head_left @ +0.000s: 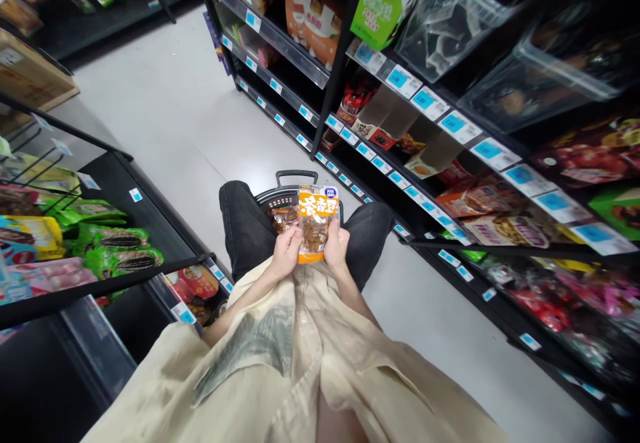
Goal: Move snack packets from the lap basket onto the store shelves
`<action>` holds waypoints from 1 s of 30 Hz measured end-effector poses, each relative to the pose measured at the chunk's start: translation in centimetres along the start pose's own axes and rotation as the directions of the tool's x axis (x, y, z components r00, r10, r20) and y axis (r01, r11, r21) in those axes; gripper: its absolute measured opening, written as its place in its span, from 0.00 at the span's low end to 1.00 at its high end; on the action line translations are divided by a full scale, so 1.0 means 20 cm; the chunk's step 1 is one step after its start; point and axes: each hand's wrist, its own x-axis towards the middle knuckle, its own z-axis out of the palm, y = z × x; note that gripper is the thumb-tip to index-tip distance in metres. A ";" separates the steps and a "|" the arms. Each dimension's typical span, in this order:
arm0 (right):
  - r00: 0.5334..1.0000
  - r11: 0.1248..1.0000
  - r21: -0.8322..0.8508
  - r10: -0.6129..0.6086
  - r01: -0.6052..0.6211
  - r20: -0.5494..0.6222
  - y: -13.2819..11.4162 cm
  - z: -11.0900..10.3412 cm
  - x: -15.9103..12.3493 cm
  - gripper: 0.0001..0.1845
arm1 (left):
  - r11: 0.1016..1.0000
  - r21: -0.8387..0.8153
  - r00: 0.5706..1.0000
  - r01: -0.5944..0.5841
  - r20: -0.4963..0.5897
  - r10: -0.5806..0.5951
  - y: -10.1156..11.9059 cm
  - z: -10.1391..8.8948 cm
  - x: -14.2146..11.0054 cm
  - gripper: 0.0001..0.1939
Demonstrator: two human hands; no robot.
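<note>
I hold an orange snack packet with a clear window showing brown pieces, upright in front of me. My left hand grips its lower left edge with curled fingers. My right hand grips its lower right edge the same way. Just beyond the packet, on the floor between my knees in black trousers, stands a black shopping basket with its handle up and another brown packet inside.
Black store shelves with blue price tags run along the right, filled with snack bags and boxes. A lower shelf on the left holds green packets. A grey floor aisle stretches ahead between them.
</note>
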 end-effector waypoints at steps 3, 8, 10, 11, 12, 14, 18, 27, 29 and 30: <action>0.999 0.997 -0.066 -0.047 0.047 -0.002 0.02 -0.02 0.01 0.37 | 1.000 0.014 1.000 0.008 -0.017 -0.007 -0.01 -0.01 0.01 0.20; 0.999 0.990 -0.130 -0.050 0.052 0.022 0.06 -0.02 0.03 0.35 | 0.991 0.119 0.984 -0.061 -0.159 0.080 0.00 -0.02 0.04 0.12; 0.997 0.986 -0.154 -0.059 0.066 0.046 0.06 -0.01 0.03 0.34 | 0.953 0.258 0.976 -0.156 -0.109 0.189 0.01 -0.03 0.05 0.12; 0.995 0.983 -0.163 -0.079 0.088 0.057 0.06 -0.01 0.03 0.33 | 0.924 0.319 0.969 -0.211 -0.054 0.240 0.01 -0.03 0.06 0.14; 0.992 0.979 -0.170 -0.106 0.117 0.070 0.05 -0.01 0.03 0.31 | 0.894 0.364 0.960 -0.262 0.003 0.280 0.01 -0.03 0.06 0.17; 0.981 0.969 -0.170 -0.166 0.181 0.100 0.03 -0.01 0.03 0.28 | 0.848 0.421 0.944 -0.322 0.078 0.320 -0.01 -0.04 0.06 0.27; 0.949 0.954 -0.157 -0.218 0.256 0.228 0.01 -0.02 0.05 0.23 | 0.787 0.512 0.938 -0.343 0.144 0.316 -0.04 -0.04 0.06 0.38; 0.975 0.980 0.172 -0.135 0.105 0.175 0.02 0.04 0.03 0.20 | 0.994 -0.065 0.996 0.093 0.010 -0.092 -0.03 -0.02 0.03 0.27; 0.995 0.965 0.258 -0.072 0.051 0.072 0.02 0.06 0.01 0.20 | 0.952 -0.230 0.978 0.202 0.006 -0.207 -0.04 -0.01 0.03 0.31; 0.998 0.955 0.294 -0.054 0.039 0.043 0.02 0.07 0.01 0.20 | 0.930 -0.283 0.970 0.235 0.006 -0.243 -0.04 -0.01 0.03 0.32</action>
